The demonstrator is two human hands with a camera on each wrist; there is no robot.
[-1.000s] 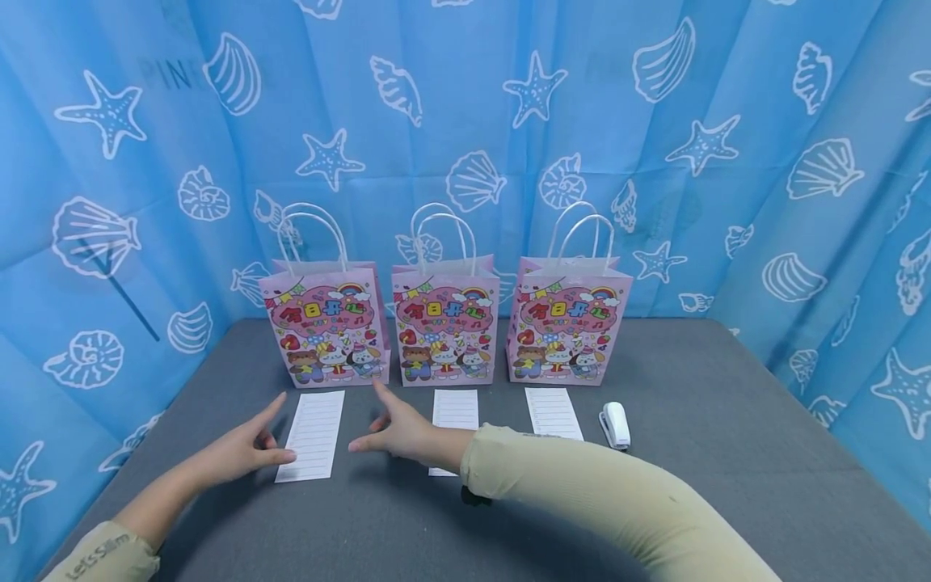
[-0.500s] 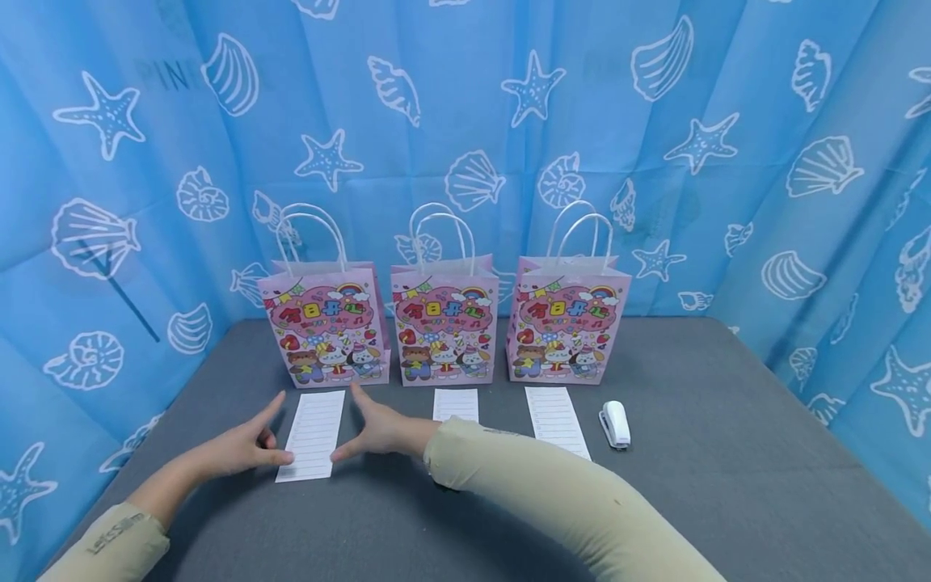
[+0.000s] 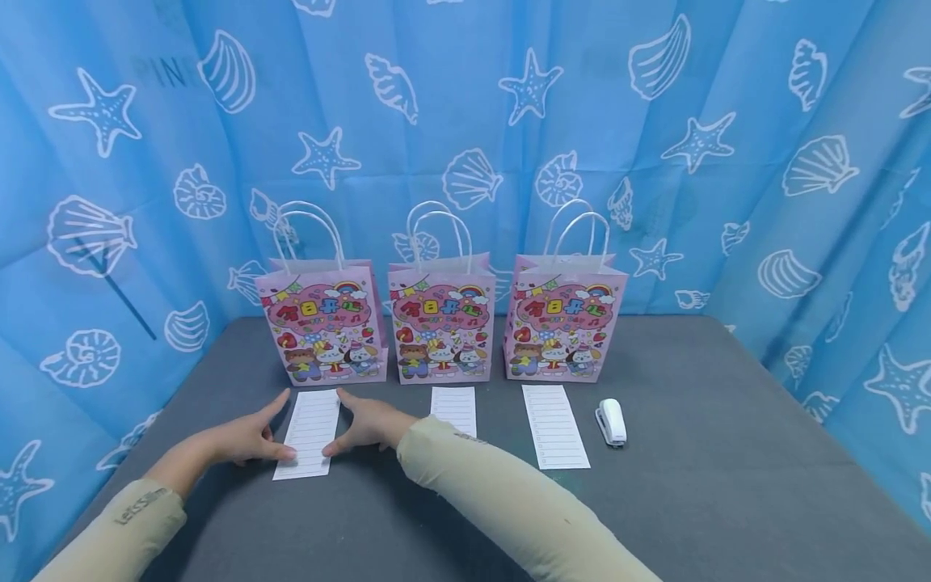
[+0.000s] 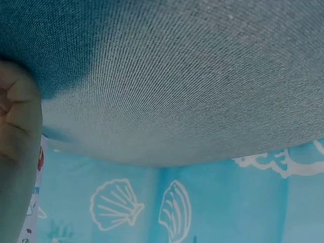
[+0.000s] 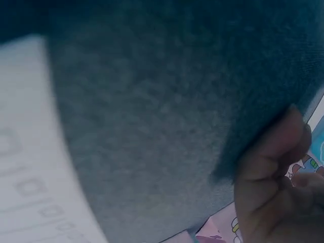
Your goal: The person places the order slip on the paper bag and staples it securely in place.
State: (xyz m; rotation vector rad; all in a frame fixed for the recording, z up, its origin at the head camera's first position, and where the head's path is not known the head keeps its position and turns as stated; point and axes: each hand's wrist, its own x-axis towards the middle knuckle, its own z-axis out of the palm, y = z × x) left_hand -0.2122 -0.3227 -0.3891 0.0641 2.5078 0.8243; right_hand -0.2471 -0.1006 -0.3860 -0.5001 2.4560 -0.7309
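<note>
A lined white paper slip (image 3: 311,432) lies on the grey table before the left gift bag (image 3: 323,331), between my two hands. My left hand (image 3: 243,438) is at its left side, index finger pointing toward the top corner and thumb over the lower left edge. At the right side, my right hand (image 3: 369,422) has its index fingertip by the top right corner and its thumb at the lower right edge. In the wrist views only part of the left hand (image 4: 17,116) and part of the right hand (image 5: 276,197) show.
Two more pink gift bags, a middle one (image 3: 441,331) and a right one (image 3: 563,323), stand in the row. A middle slip (image 3: 454,408), partly under the right sleeve (image 3: 509,493), and a right slip (image 3: 556,427) lie before them. A small white stapler (image 3: 612,423) is farther right.
My right hand has moved left, from beside the middle slip to the left slip's right edge. My left hand has shifted slightly. The lower part of the right slip has come into view.
</note>
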